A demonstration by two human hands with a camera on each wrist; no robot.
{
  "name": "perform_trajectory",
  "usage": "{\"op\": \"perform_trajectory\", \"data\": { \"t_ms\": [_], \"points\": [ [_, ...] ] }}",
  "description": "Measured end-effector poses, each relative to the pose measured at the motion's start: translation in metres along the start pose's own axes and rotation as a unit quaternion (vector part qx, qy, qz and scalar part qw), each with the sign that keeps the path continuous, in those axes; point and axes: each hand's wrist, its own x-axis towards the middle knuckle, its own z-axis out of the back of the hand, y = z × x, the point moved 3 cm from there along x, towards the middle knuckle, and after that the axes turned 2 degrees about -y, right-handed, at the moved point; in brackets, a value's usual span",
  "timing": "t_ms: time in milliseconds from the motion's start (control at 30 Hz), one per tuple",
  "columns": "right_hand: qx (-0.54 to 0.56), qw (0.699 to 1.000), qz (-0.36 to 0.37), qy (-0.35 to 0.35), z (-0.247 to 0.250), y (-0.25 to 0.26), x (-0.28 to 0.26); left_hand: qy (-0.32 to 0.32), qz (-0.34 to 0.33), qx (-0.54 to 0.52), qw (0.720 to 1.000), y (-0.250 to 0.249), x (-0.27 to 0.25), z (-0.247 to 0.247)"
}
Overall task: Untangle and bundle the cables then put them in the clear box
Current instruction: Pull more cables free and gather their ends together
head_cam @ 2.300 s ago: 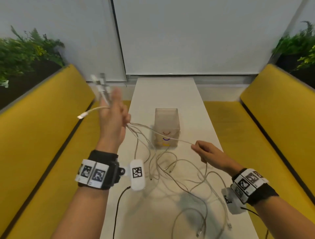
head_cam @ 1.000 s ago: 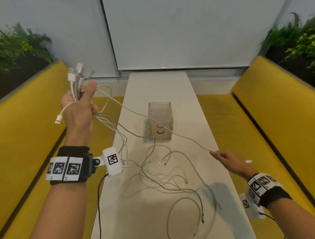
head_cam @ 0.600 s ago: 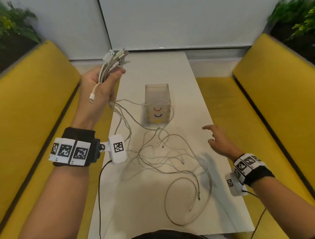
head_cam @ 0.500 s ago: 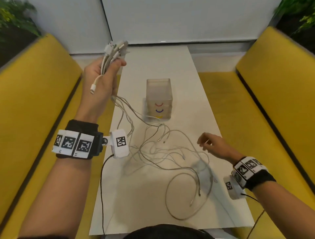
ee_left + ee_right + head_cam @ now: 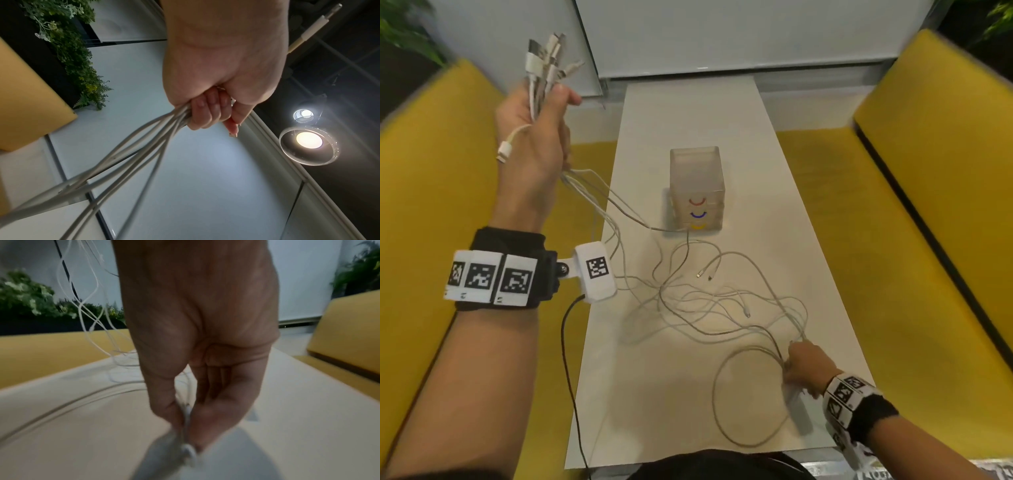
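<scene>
Since half a second ago the right hand (image 5: 803, 368) has dropped from above the tangle to the near right of the table (image 5: 654, 394), and its thumb and fingers (image 5: 207, 415) now pinch white cable strands there. Which strands, and how many, cannot be told: the right wrist view is smeared by motion.

Up and to the left of the clear box (image 5: 697, 188), the left hand (image 5: 534, 137) stays raised, fist closed round a bunch of cable ends, with the plugs (image 5: 548, 58) fanning out above the knuckles. One connector (image 5: 504, 152) dangles beside the palm. Holding the ends high probably lets the cords hang free, so a pull from the other hand can draw one loop out of the knot.

From the fist the cables (image 5: 705, 301) run down to the table and spread in loose loops between the box and the near edge, one wide loop lying beside the right hand. The box stands upright beyond the tangle; nothing shows inside it, though its frosted walls blur the view. Crossings in the tangle are too fine to trace.
</scene>
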Motion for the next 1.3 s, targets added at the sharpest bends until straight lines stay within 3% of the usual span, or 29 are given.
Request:
{"op": "perform_trajectory", "data": {
  "t_ms": [167, 300, 400, 533, 767, 867, 967, 1067, 1300],
  "points": [
    [-0.005, 0.997, -0.001, -0.078, 0.018, -0.019, 0.014, 0.041, 0.002, 0.028, 0.999, 0.009, -0.008, -0.007],
    [0.118, 0.981, 0.081, -0.132, 0.069, -0.012, 0.006, 0.088, 0.02, 0.048, 0.995, 0.013, -0.016, -0.018],
    [0.264, 0.937, 0.174, -0.148, 0.122, 0.009, -0.018, 0.161, 0.071, 0.01, 0.984, 0.022, -0.03, -0.037],
    [0.317, 0.885, 0.28, -0.196, 0.181, 0.044, -0.054, 0.294, 0.141, -0.049, 0.944, 0.042, -0.06, -0.071],
    [0.455, 0.806, 0.339, -0.168, 0.226, 0.087, -0.081, 0.411, 0.24, -0.108, 0.873, 0.062, -0.114, -0.115],
    [0.511, 0.783, 0.332, -0.128, 0.226, 0.09, -0.077, 0.424, 0.226, -0.075, 0.874, 0.067, -0.123, -0.121],
    [0.565, 0.761, 0.302, -0.097, 0.221, 0.09, -0.071, 0.419, 0.14, -0.008, 0.897, 0.068, -0.125, -0.123],
    [0.608, 0.744, 0.253, -0.114, 0.214, 0.089, -0.064, 0.403, 0.113, 0.027, 0.908, 0.071, -0.127, -0.126],
    [0.576, 0.761, 0.235, -0.183, 0.195, 0.103, -0.061, 0.355, 0.138, 0.039, 0.924, 0.084, -0.135, -0.139]
  ]
}}
